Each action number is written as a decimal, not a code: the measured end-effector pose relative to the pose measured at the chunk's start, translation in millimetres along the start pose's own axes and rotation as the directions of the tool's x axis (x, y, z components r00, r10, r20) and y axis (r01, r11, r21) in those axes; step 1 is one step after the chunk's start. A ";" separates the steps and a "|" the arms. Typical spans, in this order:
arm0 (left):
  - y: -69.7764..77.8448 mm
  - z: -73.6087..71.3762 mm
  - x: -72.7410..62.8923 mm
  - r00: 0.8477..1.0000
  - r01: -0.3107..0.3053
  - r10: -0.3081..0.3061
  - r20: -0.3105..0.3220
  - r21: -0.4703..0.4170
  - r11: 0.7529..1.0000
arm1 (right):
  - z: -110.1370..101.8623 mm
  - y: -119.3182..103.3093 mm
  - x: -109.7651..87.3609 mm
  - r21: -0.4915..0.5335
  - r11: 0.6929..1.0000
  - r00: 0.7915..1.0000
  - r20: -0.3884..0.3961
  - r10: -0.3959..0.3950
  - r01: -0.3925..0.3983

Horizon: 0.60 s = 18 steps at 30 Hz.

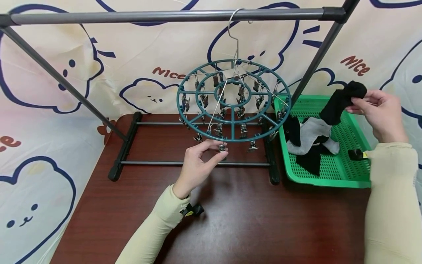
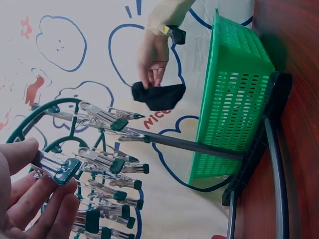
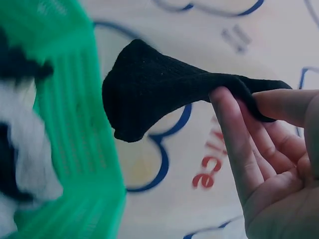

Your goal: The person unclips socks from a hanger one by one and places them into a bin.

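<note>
A black sock (image 1: 339, 102) dangles from my right hand (image 1: 382, 113), pinched between thumb and fingers above the basket. In the right wrist view the sock (image 3: 154, 89) spreads out from the fingertips. My left hand (image 1: 199, 163) pinches a metal clip (image 1: 222, 147) at the front rim of a round teal drying hanger (image 1: 232, 106). Seen from the left wrist, that clip (image 2: 57, 167) has green-tipped ends and lies between thumb and fingers. Several other clips hang from the hanger's rings. The hanger hooks over a grey rail (image 1: 165, 16).
A green basket (image 1: 329, 181) stands at the right, with grey and black socks (image 1: 308, 134) in it. The rack's black feet (image 1: 114, 172) rest on the brown table (image 1: 263, 220). A patterned cloth (image 1: 141, 47) covers the back.
</note>
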<state>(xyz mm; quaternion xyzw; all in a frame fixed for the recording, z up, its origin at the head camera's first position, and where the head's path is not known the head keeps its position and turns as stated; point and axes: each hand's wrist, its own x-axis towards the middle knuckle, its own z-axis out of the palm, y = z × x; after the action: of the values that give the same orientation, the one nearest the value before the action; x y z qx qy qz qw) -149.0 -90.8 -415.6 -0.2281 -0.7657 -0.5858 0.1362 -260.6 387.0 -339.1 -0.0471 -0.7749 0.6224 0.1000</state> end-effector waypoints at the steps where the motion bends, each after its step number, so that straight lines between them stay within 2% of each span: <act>1: 0.3 -0.5 0.0 1.000 0.001 -0.001 0.001 0.002 1.000 | -1.8 1.1 4.1 -0.033 0.999 1.000 -0.012 0.017 -0.018; 6: 0.7 -2.2 -0.3 1.000 -0.001 0.001 -0.008 -0.001 1.000 | -6.9 9.2 21.0 -0.125 0.990 0.998 -0.020 0.067 -0.069; 11: 0.3 -2.9 -0.7 1.000 0.005 -0.005 -0.004 0.000 1.000 | -14.1 17.6 26.8 -0.176 0.978 0.994 -0.011 0.109 -0.109; 18: 0.0 -4.6 -0.3 1.000 0.001 -0.001 -0.009 -0.010 1.000 | -19.6 29.1 30.0 -0.323 0.939 0.992 -0.070 0.101 -0.118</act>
<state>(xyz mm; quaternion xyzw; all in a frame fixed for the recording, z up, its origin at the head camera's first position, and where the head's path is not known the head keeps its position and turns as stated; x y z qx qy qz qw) -149.0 -95.3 -414.4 -0.2255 -0.7623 -0.5907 0.1383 -287.2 418.1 -360.6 -0.1221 -0.8605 0.4887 0.0763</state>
